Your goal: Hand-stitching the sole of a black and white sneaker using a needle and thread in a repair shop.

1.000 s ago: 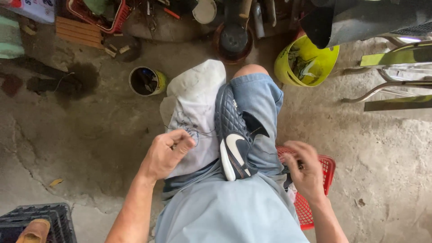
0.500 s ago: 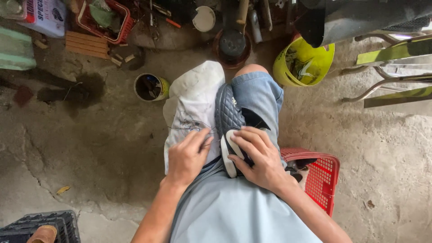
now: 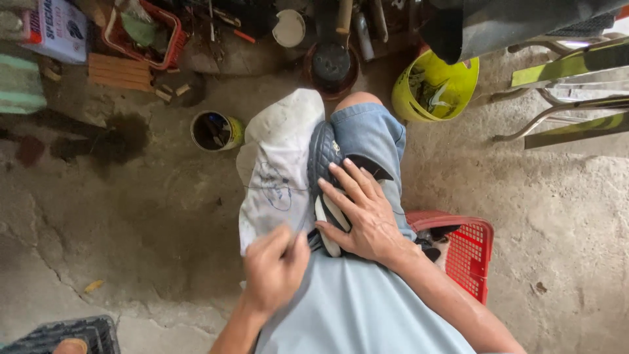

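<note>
My right hand [image 3: 367,213] lies flat and spread, fingers open, pressing down on the dark sneaker [image 3: 325,172] that rests on its side across my lap; palm covers the heel half, so it pins the shoe rather than gripping it. The sneaker has a quilted, rubbery-looking dark upper and a white sole edge showing under my fingers. My left hand [image 3: 275,269] is bunched, fingers curled in and pinching something at the lower edge of the white cloth [image 3: 275,157]; motion blur there, cannot tell what the fingertips have. The cloth is soft, creased, off-white, with blue scribble marks in the middle, draped over my left thigh just beside the sneaker and touching it. My knee in faded blue denim shorts [image 3: 370,131] sticks out beyond the shoe. Pale blue shirt at the bottom.

The floor is rough cracked concrete [image 3: 98,216] with dark stains. A red plastic mesh basket [image 3: 468,252] sits on my right, close to my hip. A yellow round bucket [image 3: 436,88] stands ahead on the right, glossy plastic, odds and ends inside. A small round tin [image 3: 215,131] with dark contents and a yellow-green wall stands ahead of the cloth. A printed carton box [image 3: 59,29], white with red and dark lettering, sits top left. A red wire-like basket [image 3: 147,33] is next to it. A dark plastic crate [image 3: 65,331] is at the bottom left corner.
</note>
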